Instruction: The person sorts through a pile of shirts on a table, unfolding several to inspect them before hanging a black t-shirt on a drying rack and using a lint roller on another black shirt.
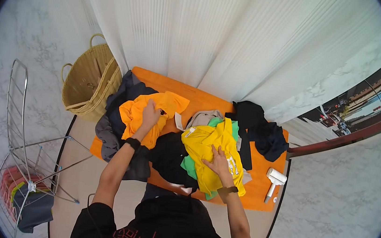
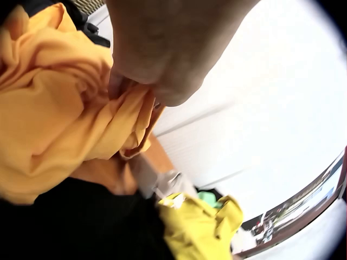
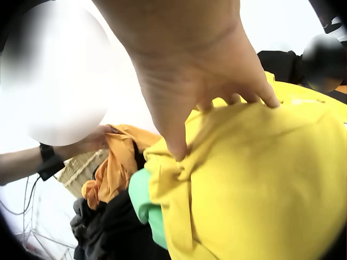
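Note:
My left hand (image 1: 152, 115) grips a bunched orange garment (image 1: 173, 102) on the left side of the table; in the left wrist view the orange cloth hangs in folds from the fingers. Across a yellow shirt (image 1: 207, 139), which has a white label and a white print, my right hand (image 1: 218, 163) lies with its fingers spread. The right wrist view has the thumb and fingertips pressed to the yellow cloth (image 3: 244, 179). Green cloth (image 1: 189, 167) sticks out from beneath the shirt. Between the two bright garments sits black clothing (image 1: 167, 156).
An orange table (image 1: 202, 97) bears the clothes. Dark grey clothing (image 1: 106, 133) lies at its left, black clothing (image 1: 270, 140) at its right, near a white lint roller (image 1: 277, 177). A wicker basket (image 1: 89, 81) and a metal drying rack (image 1: 31, 157) stand to the left.

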Demonstrator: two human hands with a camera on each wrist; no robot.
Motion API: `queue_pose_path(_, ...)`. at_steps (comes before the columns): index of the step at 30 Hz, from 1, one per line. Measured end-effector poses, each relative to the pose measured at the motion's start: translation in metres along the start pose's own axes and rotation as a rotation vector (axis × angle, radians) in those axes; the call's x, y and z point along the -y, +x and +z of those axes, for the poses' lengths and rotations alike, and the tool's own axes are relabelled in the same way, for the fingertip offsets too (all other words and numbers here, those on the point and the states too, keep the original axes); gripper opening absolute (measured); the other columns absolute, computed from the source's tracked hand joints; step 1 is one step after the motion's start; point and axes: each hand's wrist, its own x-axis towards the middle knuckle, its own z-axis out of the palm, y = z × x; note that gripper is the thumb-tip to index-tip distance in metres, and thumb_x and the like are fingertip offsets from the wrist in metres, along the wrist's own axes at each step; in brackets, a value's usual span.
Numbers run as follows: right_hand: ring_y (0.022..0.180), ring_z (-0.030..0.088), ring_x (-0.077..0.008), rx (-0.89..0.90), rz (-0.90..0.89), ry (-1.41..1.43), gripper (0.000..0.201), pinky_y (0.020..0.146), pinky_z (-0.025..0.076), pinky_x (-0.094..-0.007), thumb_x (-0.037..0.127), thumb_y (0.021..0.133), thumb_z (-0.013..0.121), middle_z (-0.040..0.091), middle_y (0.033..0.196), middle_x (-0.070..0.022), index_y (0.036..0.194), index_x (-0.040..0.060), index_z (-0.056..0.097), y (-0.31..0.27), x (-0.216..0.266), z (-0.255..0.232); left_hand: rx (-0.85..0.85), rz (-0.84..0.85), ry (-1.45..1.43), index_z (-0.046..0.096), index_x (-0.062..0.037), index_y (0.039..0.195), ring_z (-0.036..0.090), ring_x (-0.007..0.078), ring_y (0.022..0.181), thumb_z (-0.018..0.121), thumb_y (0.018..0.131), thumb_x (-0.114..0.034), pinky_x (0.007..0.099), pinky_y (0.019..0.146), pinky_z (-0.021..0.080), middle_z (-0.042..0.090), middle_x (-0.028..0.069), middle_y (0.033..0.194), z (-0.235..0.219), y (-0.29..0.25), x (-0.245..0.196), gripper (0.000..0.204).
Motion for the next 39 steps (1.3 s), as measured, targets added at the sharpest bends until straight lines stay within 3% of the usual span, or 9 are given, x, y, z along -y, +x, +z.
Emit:
queue_pose_path(3,0.113,0.06,-0.0395,0.304,0.211,0.064,0.072,0.095,0.047,-0.0455,0.054,0.076,0.07,0.061,0.12,-0.0288,0.124,0.0012,0.061,0.028,0.026,-0.074,-0.048,-0.062,-0.267,0.043,-0.0062,0.084,0.051,0.0187,0.069,0.061,0.082,-0.003,0.0314,0.062,0.04,0.047,0.0093,0.073,-0.056,0.012,-0.024,0.018)
queue_pose_path(4,0.104,0.065,-0.0318,0.311,0.284,-0.11,0.065,0.089,0.05,-0.0423,0.057,0.079,0.066,0.07,0.107,-0.0201,0.118,0.0045,0.066,0.041,0.06,-0.111,-0.062,-0.001,-0.412,0.041,-0.0061,0.082,0.045,0.015,0.068,0.058,0.083,-0.002,0.0297,0.062,0.038,0.042,0.0062,0.072,-0.076,0.015,-0.037,0.018)
queue_pose_path(8,0.105,0.064,-0.0338,-0.192,-0.212,0.35,0.061,0.091,0.049,-0.0407,0.042,0.079,0.074,0.068,0.11,-0.0206,0.121,-0.0003,0.062,0.081,0.136,-0.154,-0.03,0.137,-0.612,0.048,-0.0019,0.081,0.039,0.0066,0.069,0.046,0.092,-0.005,0.0242,0.064,0.036,0.042,-0.0032,0.074,-0.159,0.02,-0.114,0.011)
queue_pose_path(12,0.128,0.049,-0.0362,-0.176,-0.632,0.53,0.089,0.105,0.041,-0.04,0.035,0.071,0.082,0.049,0.139,-0.0236,0.142,0.0013,0.041,0.105,0.215,-0.17,-0.036,0.216,-0.54,0.052,0.0009,0.083,0.044,0.0053,0.072,0.044,0.097,-0.011,0.0243,0.065,0.039,0.048,-0.0037,0.075,-0.216,0.022,-0.19,0.02)
queue_pose_path(15,0.132,0.044,-0.0381,-0.261,-0.667,0.589,0.101,0.108,0.038,-0.0409,0.034,0.068,0.084,0.043,0.144,-0.0234,0.148,0.0023,0.03,0.104,0.241,-0.179,0.007,0.323,-0.498,0.052,0.001,0.082,0.044,0.0051,0.07,0.044,0.098,-0.013,0.0242,0.064,0.039,0.048,-0.0039,0.072,-0.233,0.026,-0.224,0.023)
queue_pose_path(22,0.124,0.05,-0.0411,-0.506,-0.591,0.649,0.104,0.099,0.045,-0.0449,0.031,0.069,0.083,0.045,0.14,-0.025,0.149,0.0018,0.023,0.073,0.249,-0.197,0.057,0.265,-0.611,0.05,-0.0023,0.075,0.041,0.0031,0.065,0.043,0.101,-0.018,0.0246,0.057,0.037,0.045,-0.0064,0.07,-0.22,0.034,-0.252,0.031)
queue_pose_path(28,0.089,0.061,-0.046,-0.542,-0.277,0.495,0.051,0.075,0.049,-0.0505,0.018,0.084,0.066,0.063,0.098,-0.0284,0.128,0.0011,0.047,0.095,0.232,-0.2,0.105,0.259,-0.723,0.053,-0.0019,0.075,0.041,0.0031,0.064,0.044,0.1,-0.018,0.0243,0.057,0.037,0.047,-0.0066,0.068,-0.209,0.044,-0.264,0.031)
queue_pose_path(30,0.084,0.059,-0.0471,-0.524,-0.286,0.67,0.025,0.073,0.047,-0.0514,0.018,0.09,0.057,0.062,0.085,-0.0286,0.107,-0.0005,0.055,0.104,0.209,-0.216,0.065,0.358,-0.536,0.061,0.0009,0.079,0.043,0.0038,0.062,0.047,0.097,-0.016,0.0239,0.056,0.038,0.049,-0.0052,0.066,-0.225,0.056,-0.25,0.028)
queue_pose_path(39,0.08,0.053,-0.0491,-0.312,-0.664,0.4,0.036,0.072,0.042,-0.05,0.024,0.093,0.038,0.056,0.086,-0.0328,0.086,-0.0089,0.053,0.111,0.185,-0.327,0.258,0.385,-0.503,0.067,0.0059,0.089,0.051,0.004,0.065,0.05,0.097,-0.014,0.0222,0.058,0.043,0.06,-0.0023,0.072,-0.295,0.058,-0.268,0.028)
